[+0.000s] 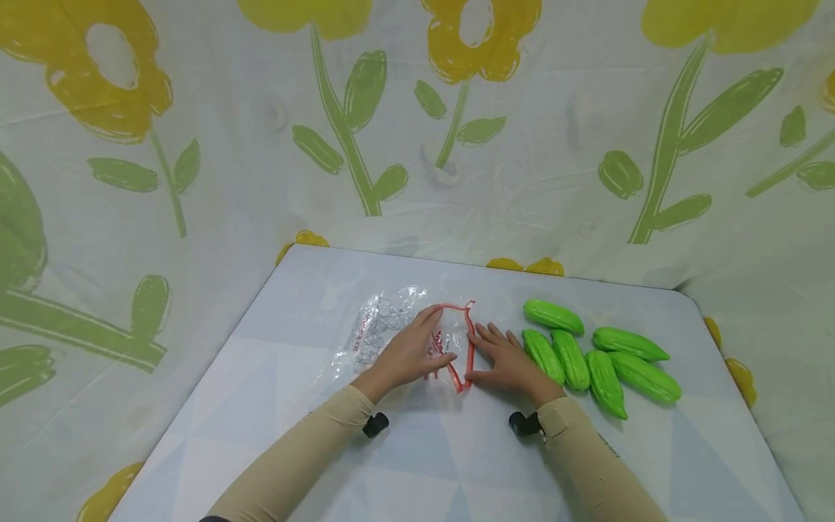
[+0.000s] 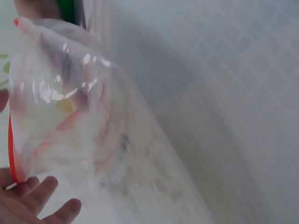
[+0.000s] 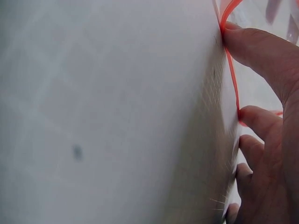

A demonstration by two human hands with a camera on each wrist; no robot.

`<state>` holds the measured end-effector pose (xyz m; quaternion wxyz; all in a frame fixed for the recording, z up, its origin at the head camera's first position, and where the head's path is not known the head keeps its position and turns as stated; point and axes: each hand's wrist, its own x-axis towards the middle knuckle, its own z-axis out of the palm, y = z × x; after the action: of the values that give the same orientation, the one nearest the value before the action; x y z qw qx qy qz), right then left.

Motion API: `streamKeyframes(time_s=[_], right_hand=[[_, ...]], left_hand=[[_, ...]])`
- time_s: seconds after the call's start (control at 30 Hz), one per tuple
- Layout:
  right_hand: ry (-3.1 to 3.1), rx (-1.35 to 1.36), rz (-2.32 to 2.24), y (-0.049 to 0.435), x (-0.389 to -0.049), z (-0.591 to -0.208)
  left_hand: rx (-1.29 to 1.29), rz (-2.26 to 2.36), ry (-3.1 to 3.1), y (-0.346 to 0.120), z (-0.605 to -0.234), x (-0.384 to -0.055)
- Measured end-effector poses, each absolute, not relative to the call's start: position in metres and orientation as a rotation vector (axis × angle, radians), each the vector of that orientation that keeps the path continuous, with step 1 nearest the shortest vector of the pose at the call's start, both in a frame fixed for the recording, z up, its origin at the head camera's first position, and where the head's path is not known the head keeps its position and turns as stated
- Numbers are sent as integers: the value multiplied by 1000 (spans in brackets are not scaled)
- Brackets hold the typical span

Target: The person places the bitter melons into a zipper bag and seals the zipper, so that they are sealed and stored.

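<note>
A clear plastic zip bag (image 1: 378, 330) with a red zip strip lies on the table, its red-edged mouth spread apart. My left hand (image 1: 409, 349) is at the mouth, fingers at the far side of the red strip and thumb apart from them. In the left wrist view, the fingers (image 2: 39, 198) touch the bag's rim by the end of the red strip. My right hand (image 1: 509, 362) rests with spread fingers along the strip's right side. In the right wrist view, its thumb and a fingertip (image 3: 252, 114) press the red edge against the table.
Several bright green, ridged, cucumber-like pieces (image 1: 603, 384) lie in a loose group just right of my right hand. The pale patterned table (image 1: 261, 435) ends at a back edge, beyond which a flower-printed curtain (image 1: 535, 167) hangs.
</note>
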<state>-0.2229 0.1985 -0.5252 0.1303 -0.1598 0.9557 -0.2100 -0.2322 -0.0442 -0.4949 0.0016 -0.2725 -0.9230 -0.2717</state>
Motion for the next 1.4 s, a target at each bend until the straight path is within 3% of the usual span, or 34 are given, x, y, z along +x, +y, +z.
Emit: streamKeyframes(time_s=[0.23,0.7,1.4], right_hand=[[2776,-467,-595,199,-224,-526],[2788,-459,-591,200,-225,-529],[2816,-467,-602,200,-221,-530]], left_hand=[[-711,-942,-2894,-38,-498,-230],[-932,-940,-3044,-49,-508,-231],[-862,-977,-3082,-55,-507,-234]])
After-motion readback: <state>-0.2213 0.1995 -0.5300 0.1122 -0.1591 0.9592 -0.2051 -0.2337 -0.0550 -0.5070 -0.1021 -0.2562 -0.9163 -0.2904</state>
